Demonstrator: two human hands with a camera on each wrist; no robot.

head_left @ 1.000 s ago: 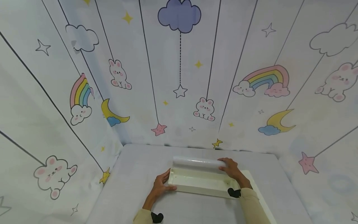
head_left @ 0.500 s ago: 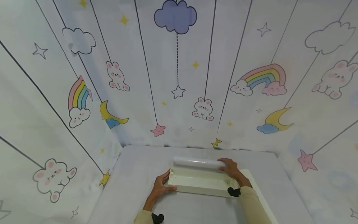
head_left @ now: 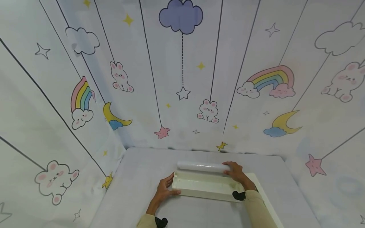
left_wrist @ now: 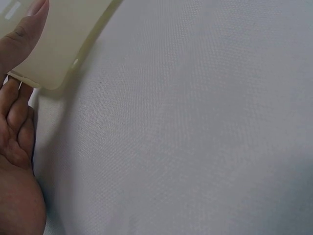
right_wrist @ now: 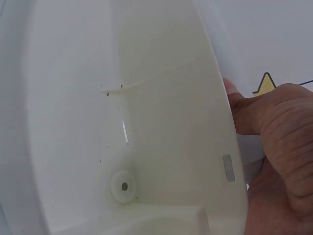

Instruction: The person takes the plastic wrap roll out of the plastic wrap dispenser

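Observation:
A long cream plastic box (head_left: pixel 205 193), open at the top, lies across the table. My left hand (head_left: pixel 164 187) holds its left end, thumb on the near side and fingers round the end. In the left wrist view, that thumb lies along the box's side wall (left_wrist: pixel 63 39). Behind the box lies a shiny white roll of plastic film (head_left: pixel 201 166), parallel to it. My right hand (head_left: pixel 236 172) grips the roll's right end. In the right wrist view, the box interior (right_wrist: pixel 161 122) shows dark specks and a round fitting, and the box wall hides part of the right hand.
A long cream strip (head_left: pixel 272 204) runs along the right under my right forearm, partly hidden by the sleeve. White cloth covers the table (head_left: pixel 137 171). Behind it rises a white fabric wall (head_left: pixel 182 120) printed with bunnies, stars and rainbows.
The head view shifts slightly. Both hands, the box and the roll hold nearly the same places, with the roll only marginally lower in view.

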